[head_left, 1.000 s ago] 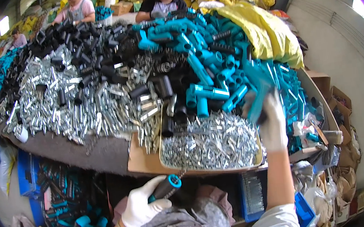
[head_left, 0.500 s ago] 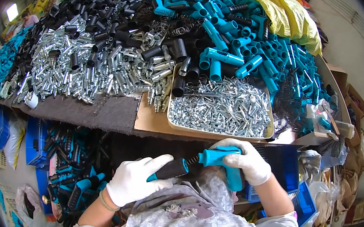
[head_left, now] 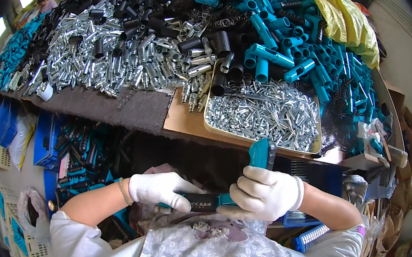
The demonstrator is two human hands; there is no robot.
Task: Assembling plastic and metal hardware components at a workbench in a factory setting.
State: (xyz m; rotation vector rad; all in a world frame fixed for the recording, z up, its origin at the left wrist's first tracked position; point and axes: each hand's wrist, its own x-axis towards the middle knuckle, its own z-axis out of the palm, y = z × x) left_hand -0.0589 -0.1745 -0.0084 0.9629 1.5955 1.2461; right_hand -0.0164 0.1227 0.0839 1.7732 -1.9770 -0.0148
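Observation:
In front of my lap, my left hand (head_left: pixel 159 189), in a white glove, is closed round the left end of a black sleeve (head_left: pixel 200 201) with pale print on it. My right hand (head_left: pixel 264 193), gloved too, grips a teal pistol-grip tool body (head_left: pixel 258 154). Its handle, teal with a black strip, sticks up above my fingers. Between the hands the sleeve meets the teal barrel end, and no spring shows in the gap. My palms and fingers hide much of both parts.
Ahead, the bench bears a tray (head_left: pixel 211 124) of small metal pins, heaped metal fittings (head_left: pixel 86 61), black sleeves and teal bodies (head_left: pixel 271 55). A yellow sack (head_left: pixel 345 16) covers the far right. Below left stands a blue bin (head_left: pixel 45 141) beside finished-looking black-and-teal pieces (head_left: pixel 83 142).
The sleeve and teal body have come together, covering the spring seen between them before. My right hand has turned the body so its handle points up instead of down. The view has shifted slightly.

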